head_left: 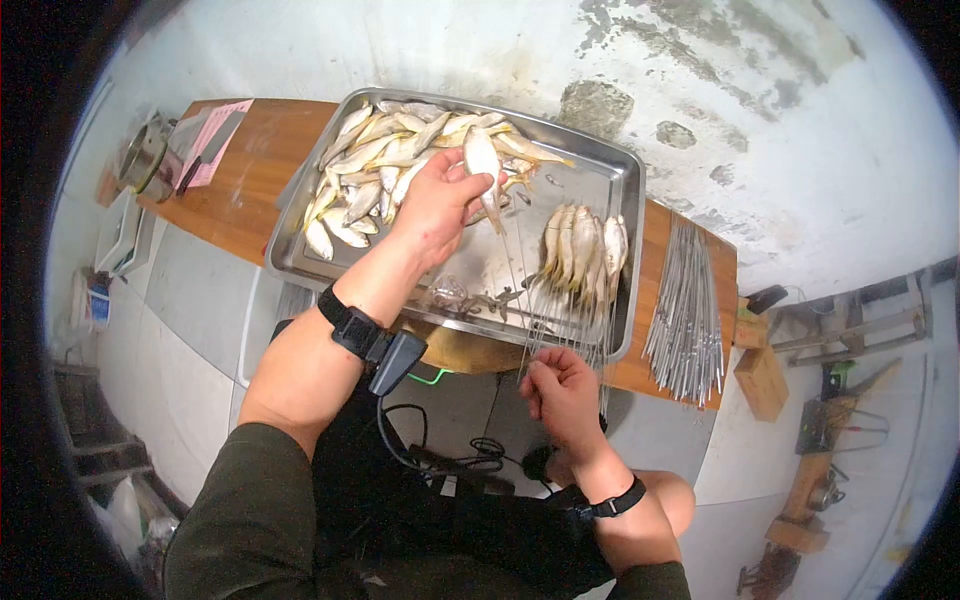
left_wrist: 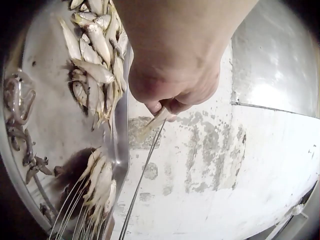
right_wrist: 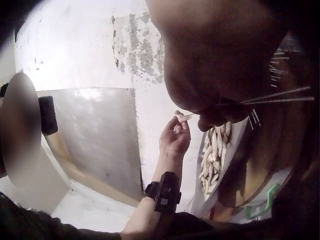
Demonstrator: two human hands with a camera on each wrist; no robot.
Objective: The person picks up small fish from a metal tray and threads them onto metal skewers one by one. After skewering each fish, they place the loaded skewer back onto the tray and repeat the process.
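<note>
My left hand (head_left: 436, 210) pinches a small silvery fish (head_left: 482, 160) above the steel tray (head_left: 586, 188). In the left wrist view its yellowish tail end pokes out below the fingers, and two thin metal skewers (left_wrist: 146, 169) reach up to it. My right hand (head_left: 565, 400), in front of the tray's near edge, pinches the skewers' lower ends; in the right wrist view those ends (right_wrist: 280, 95) stick out past the dark, shaded hand. A heap of similar fish (head_left: 375, 165) fills the tray's left side. At its right lies a row of fish (head_left: 583, 245) on skewers.
A bundle of metal skewers (head_left: 688, 310) lies on the wooden table (head_left: 270, 135) right of the tray. A knife (head_left: 210, 150) rests on pink paper at the left, near a metal pot (head_left: 150, 160). Small dark scraps lie in the tray's near part. The stained wall (head_left: 480, 45) rises close behind.
</note>
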